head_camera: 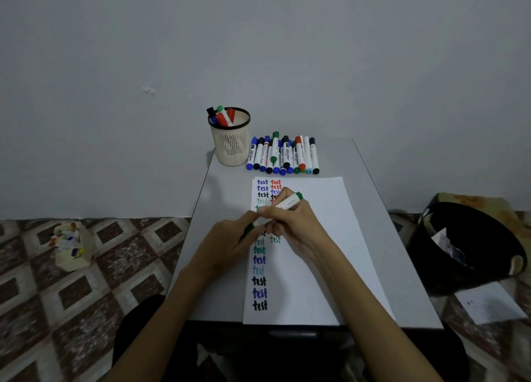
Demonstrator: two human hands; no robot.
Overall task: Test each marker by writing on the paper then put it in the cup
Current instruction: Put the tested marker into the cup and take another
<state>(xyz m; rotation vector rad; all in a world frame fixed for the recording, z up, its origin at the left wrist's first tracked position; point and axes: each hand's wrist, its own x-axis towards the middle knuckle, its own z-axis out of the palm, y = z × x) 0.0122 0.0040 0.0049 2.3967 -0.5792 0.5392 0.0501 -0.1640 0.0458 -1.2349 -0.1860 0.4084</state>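
Note:
A white sheet of paper (316, 238) lies on the small grey table (402, 266), with "test" written down it in two columns of several colours. Over the sheet, my right hand (296, 223) grips the white barrel of a green marker (287, 204). My left hand (230, 243) pinches the marker's green cap (249, 228) at its lower left end; whether the cap is seated I cannot tell. A beige mesh cup (231, 143) at the table's far left corner holds several markers. A row of several loose markers (283, 154) lies to the right of the cup.
A black bin (465, 246) stands on the floor to the right of the table, with a sheet of paper (488, 302) lying beside it. A small beige box with markers (71, 246) sits on the patterned floor at left. A grey wall rises close behind the table.

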